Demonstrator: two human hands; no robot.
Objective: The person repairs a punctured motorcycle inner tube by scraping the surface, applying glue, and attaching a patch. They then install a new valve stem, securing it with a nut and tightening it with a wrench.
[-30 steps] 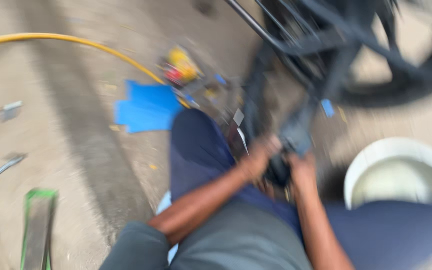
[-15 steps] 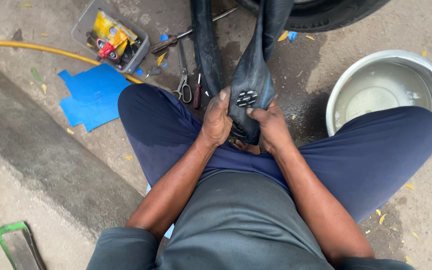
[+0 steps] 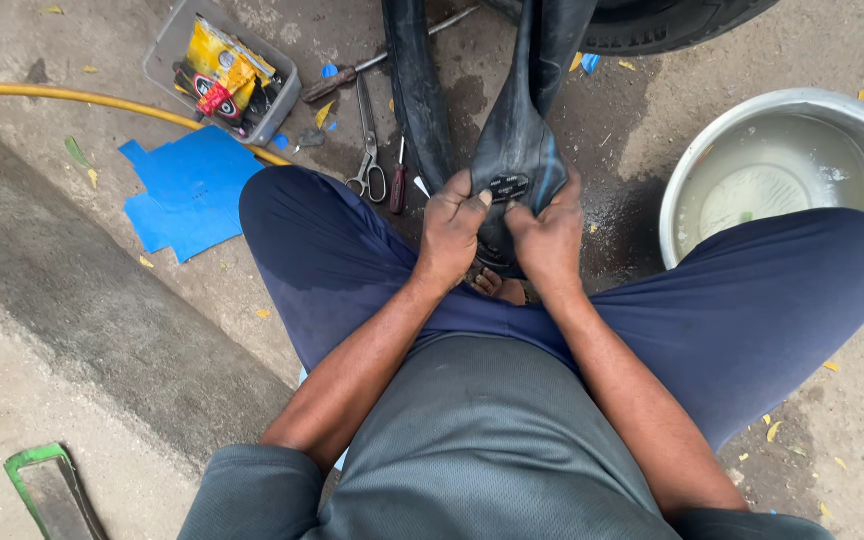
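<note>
Closer now, both hands point(image 3: 502, 235) pinch the inner tube point(image 3: 517, 140); scissors point(image 3: 367, 150), basin point(image 3: 692, 170) flank it.

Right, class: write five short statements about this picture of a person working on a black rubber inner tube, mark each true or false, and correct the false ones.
1. Both the left hand and the right hand grip the black inner tube. True.
2. The metal basin holds cloudy water. True.
3. The scissors lie inside the grey tray. False: they lie on the ground beside the tube.
4. The yellow hose runs across the blue sheet. False: it passes along the sheet's upper edge.
5. A small patch sits on the tube between the thumbs. True.
</note>
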